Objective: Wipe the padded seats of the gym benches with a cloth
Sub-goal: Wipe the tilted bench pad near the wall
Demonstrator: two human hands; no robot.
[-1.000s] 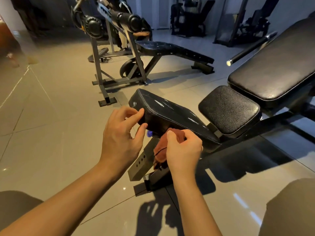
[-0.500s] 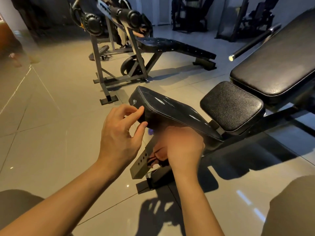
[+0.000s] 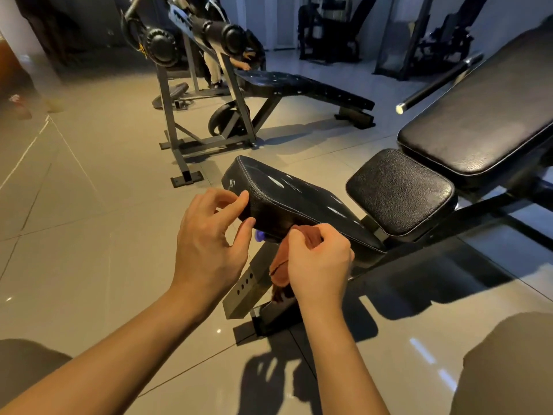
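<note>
Here we are at the tilted seat pad, black and glossy, its near end pointing at the camera. The left hand is at that near end with its fingers curled, the index fingertip on the end face and the thumb against the lower edge, pinching the pad's corner between them. On the pad's near side edge, the right hand is closed in a fist around the brown cloth. The top of the cloth is bunched against the pad's side just under the stitched seam, and the loose end hangs below the hand.

Under the pad, between the two hands, a small blue knob peeks out. Below that, a grey steel post with a row of holes slants down to the tiled floor. Just beyond the pad's far end sits a smaller square pad, and past that is the long backrest. Well beyond the pad, across the floor, stands another bench.
</note>
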